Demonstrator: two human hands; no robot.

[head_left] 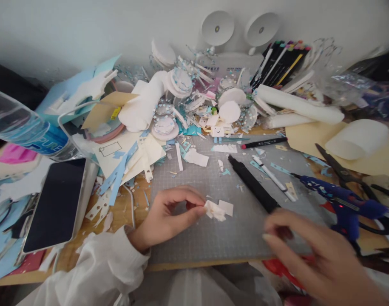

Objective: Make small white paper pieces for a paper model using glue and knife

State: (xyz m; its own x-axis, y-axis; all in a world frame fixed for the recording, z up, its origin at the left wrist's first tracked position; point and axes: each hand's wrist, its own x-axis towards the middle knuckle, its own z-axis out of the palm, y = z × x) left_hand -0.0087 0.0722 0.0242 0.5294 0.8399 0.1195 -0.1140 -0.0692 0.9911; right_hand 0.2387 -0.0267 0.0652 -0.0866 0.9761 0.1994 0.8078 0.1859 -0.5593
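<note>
My left hand (177,212) is closed in a pinch on a small white paper piece (216,211), low over the grey cutting mat (194,242). A flat white paper square (226,207) touches or overlaps its right side; whether they are joined I cannot tell. My right hand (312,250), blurred by motion, is at the mat's right front, with thumb and forefinger apart and nothing visible between them. Just beyond its fingers lies a thick black pen-like tool (253,182), its near end close to the hand. A white pen (274,177) lies farther right.
A blue glue gun (344,199) with a lit red light and black scissors (341,170) lie at right. Left are a phone (55,204) and a tilted water bottle (28,131). Paper scraps and white decorated discs (165,126) crowd the back, before a double-headed lamp (217,28).
</note>
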